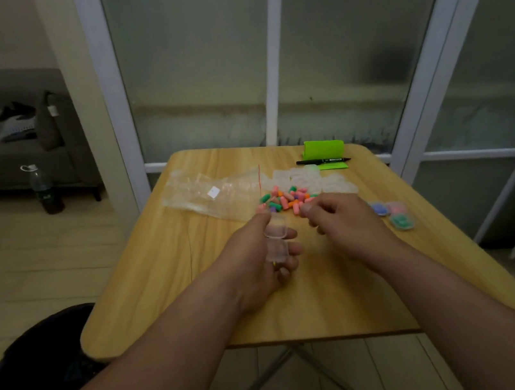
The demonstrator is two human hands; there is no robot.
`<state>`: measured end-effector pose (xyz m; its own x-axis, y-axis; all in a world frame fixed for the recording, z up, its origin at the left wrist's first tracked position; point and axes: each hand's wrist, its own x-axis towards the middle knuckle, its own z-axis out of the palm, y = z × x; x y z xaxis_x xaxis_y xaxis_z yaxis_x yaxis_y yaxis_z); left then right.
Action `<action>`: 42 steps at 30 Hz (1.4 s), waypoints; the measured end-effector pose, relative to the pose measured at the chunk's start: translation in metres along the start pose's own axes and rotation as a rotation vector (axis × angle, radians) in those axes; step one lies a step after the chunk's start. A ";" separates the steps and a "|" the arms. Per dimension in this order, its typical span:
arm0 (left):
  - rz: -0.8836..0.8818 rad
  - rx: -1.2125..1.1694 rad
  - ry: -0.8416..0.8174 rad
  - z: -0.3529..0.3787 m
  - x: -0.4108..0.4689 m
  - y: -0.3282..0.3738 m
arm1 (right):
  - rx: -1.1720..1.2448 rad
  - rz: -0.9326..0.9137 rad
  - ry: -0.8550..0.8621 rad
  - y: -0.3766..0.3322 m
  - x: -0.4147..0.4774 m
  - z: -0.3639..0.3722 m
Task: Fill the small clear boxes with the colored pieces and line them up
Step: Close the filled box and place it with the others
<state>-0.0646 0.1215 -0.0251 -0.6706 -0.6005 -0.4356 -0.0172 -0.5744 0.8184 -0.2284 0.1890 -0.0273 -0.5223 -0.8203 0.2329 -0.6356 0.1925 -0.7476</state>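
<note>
Left hand [258,262] is gripping an open small clear box [275,228] dead center of the frame, thumb on its lid. Right hand [344,218] sits just beside it with fingers curled at the edge of the colored pieces [287,198], but honestly can't tell if it's pinching one. Three filled boxes [394,213] sit together at middle right on the table [164,294].

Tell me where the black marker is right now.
In the head view the black marker lies on the far right part of the wooden table, across the front of the green case, just beyond the empty clear boxes.
</note>
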 end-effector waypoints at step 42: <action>0.035 -0.299 -0.102 0.002 0.023 0.005 | -0.140 -0.190 0.201 -0.024 0.003 0.020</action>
<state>-0.0817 0.1059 -0.0299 -0.7377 -0.5731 -0.3568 0.2164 -0.7014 0.6791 -0.2034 0.1709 -0.0210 -0.4797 -0.7287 0.4888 -0.7974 0.1296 -0.5894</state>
